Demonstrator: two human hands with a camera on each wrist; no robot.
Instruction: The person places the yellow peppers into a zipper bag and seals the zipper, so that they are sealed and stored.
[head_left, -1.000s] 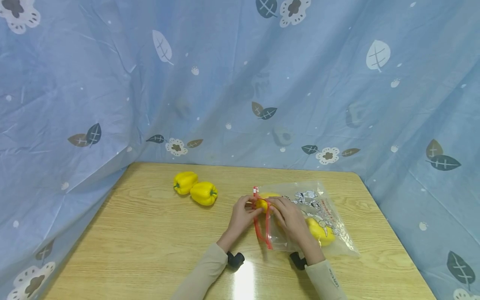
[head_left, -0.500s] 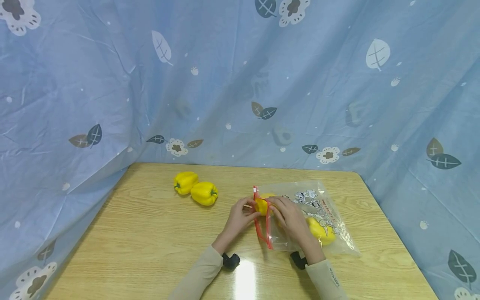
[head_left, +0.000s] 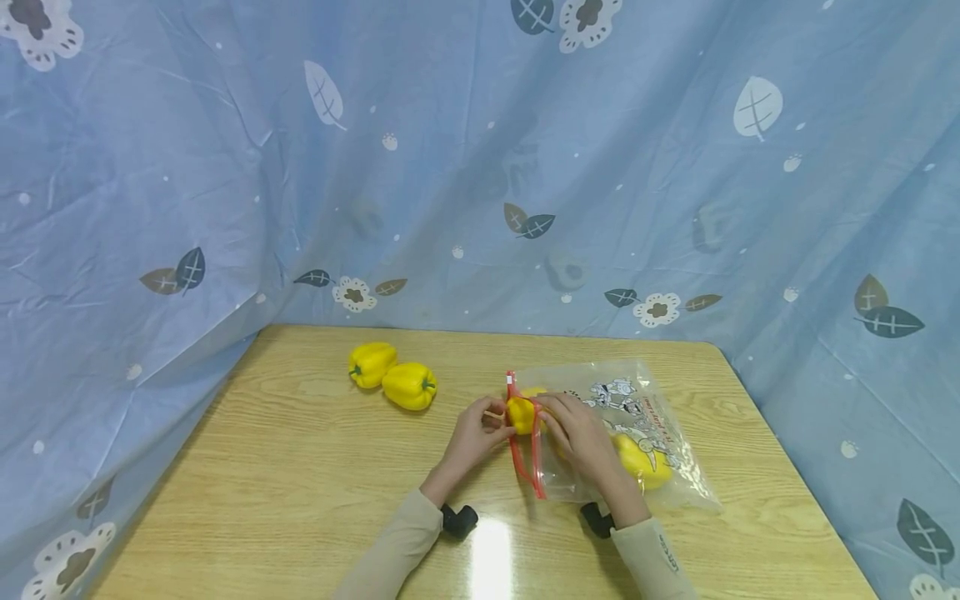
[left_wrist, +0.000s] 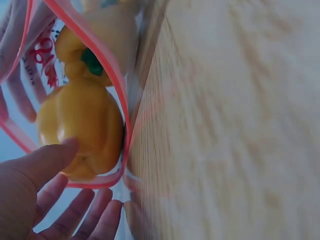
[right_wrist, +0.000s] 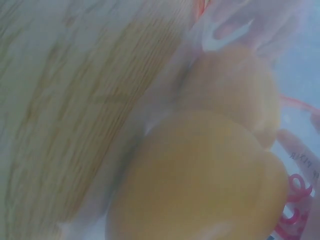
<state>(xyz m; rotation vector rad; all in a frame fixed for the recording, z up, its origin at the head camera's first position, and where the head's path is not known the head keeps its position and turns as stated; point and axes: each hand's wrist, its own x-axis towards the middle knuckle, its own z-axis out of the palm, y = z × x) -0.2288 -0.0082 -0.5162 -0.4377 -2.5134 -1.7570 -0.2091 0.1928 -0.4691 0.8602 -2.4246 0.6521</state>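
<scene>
A yellow bell pepper sits at the mouth of a clear zip bag with red edges. My left hand is beside it; in the left wrist view the thumb touches the pepper and the other fingers are spread loosely below. My right hand grips the bag's upper layer near the red edge, its fingers partly hidden. Deeper in the bag lies another yellow pepper. In the left wrist view, a pepper with a green stem shows behind the nearer one.
Two yellow bell peppers, one touching the other, lie at the back left of the wooden table. A patterned blue curtain hangs behind and at both sides. Black wrist mounts show below the hands.
My left hand has drawn back slightly to the left and its fingers have loosened from the pepper at the bag's mouth. The right hand and bag have barely moved.
</scene>
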